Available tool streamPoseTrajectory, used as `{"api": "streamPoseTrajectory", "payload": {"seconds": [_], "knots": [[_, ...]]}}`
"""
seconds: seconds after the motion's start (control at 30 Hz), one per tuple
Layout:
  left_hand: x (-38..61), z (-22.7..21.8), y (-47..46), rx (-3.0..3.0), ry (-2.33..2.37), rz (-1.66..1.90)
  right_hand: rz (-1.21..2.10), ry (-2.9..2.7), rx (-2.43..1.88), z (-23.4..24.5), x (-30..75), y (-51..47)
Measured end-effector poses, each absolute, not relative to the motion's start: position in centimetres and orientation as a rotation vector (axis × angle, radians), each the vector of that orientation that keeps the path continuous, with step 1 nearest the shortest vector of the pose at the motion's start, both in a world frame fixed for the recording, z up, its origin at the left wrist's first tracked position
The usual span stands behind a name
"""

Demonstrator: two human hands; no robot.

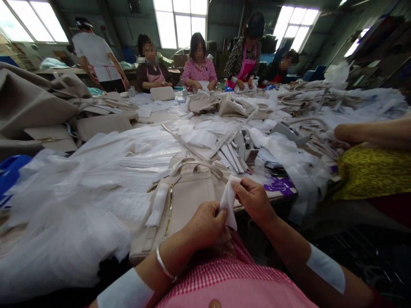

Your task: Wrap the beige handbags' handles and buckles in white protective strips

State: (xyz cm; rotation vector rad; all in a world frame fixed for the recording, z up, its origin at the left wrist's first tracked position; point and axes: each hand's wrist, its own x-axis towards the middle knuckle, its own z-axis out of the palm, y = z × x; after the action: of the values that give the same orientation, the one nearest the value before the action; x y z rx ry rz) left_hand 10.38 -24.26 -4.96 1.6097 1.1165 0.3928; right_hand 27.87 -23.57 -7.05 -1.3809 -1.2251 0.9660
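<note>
A strip of white foam wrap [228, 201] is pinched between both hands at the right side of a beige handbag [192, 196]. My left hand [207, 222] grips its lower left edge, thumb and fingers closed. Higher up, my right hand [252, 196] has its fingertips closed on the strip's upper right edge. The bag lies on the table in front of me, its handle pointing away and a gold zipper running down its left part. Another piece of white wrap [159, 205] covers a strap on the bag's left side.
Thin white packing sheets [96, 188] are heaped to the left, with beige bags [104, 126] behind them. A grey tape dispenser [289, 132] and paper strips [231, 156] lie ahead. Several people work across the table; a person's arm [375, 130] reaches in at right.
</note>
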Motion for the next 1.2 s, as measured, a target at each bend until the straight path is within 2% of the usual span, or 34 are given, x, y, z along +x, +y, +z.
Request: {"api": "streamPoseTrajectory", "payload": {"seconds": [0.13,0.27,0.47,0.67,0.8,0.97,1.1,1.13,1.2], "knots": [[10.3,-4.9,-24.4,1.59,1.112,0.413,1.486,-1.119,-1.061,-8.5,28.9,-24.6],[10.2,-5.5,-24.3,1.55,1.023,0.417,1.642,-1.136,-1.107,-9.8,28.7,-25.6],[10.3,-6.4,-24.5,1.555,1.005,0.501,1.331,-1.263,-1.317,-9.7,26.8,-25.5],[8.8,-4.9,-24.2,1.281,0.857,0.445,1.108,-1.316,-1.397,-9.6,26.3,-25.6],[9.0,-5.3,-24.9,1.044,0.902,0.357,1.053,-1.311,-1.409,-9.8,25.9,-25.6],[10.6,-7.4,-25.6,1.221,1.107,0.519,1.168,-1.327,-1.365,-9.5,25.8,-25.5],[10.5,-9.2,-25.5,1.304,1.112,0.542,1.265,-1.478,-1.208,-8.4,29.8,-22.6],[10.4,-9.5,-25.5,1.303,1.124,0.528,1.198,-1.443,-1.241,-7.9,31.6,-21.2],[10.4,-9.9,-25.4,1.309,1.142,0.516,0.817,-1.165,-1.477,-6.8,35.2,-17.8]]}}
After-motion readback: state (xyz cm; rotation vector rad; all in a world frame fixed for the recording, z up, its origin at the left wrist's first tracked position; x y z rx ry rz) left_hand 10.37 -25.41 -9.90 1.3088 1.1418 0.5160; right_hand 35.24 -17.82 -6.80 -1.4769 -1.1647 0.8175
